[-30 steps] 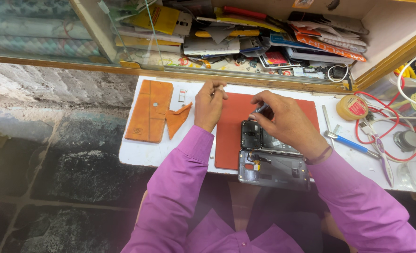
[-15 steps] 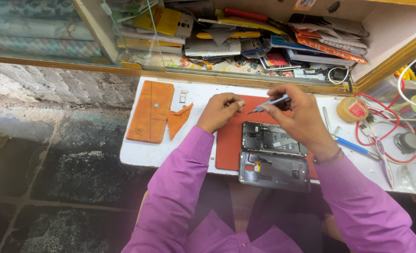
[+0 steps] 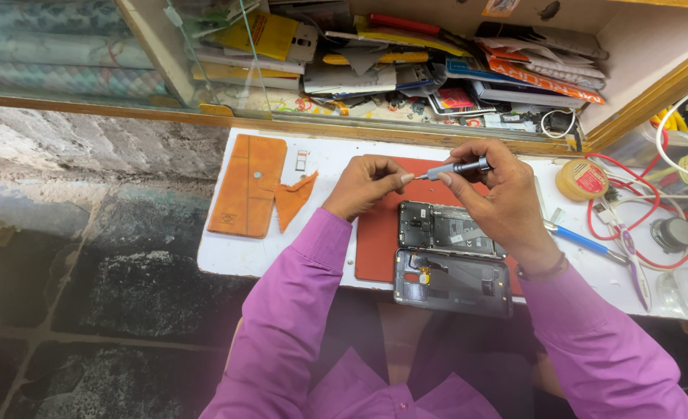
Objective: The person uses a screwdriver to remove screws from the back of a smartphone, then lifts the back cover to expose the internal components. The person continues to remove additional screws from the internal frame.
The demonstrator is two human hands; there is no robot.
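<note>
Fingers of my left hand (image 3: 363,185) pinch the tip of the small screwdriver (image 3: 452,167) my right hand (image 3: 493,190) grips; it could slip and poke me.

L hand (image 3: 366,185): loosely curled, palm down, thumb and forefinger pinched tog. at the tips, pointing right. R hand (image 3: 490,190): raised just beside L, fingers wrapped in a grip, thumb fwd, wrist bent, band on wrist. Both forearms in purple sleeves, angled inward from lower frame, hands nearly meeting.
</note>
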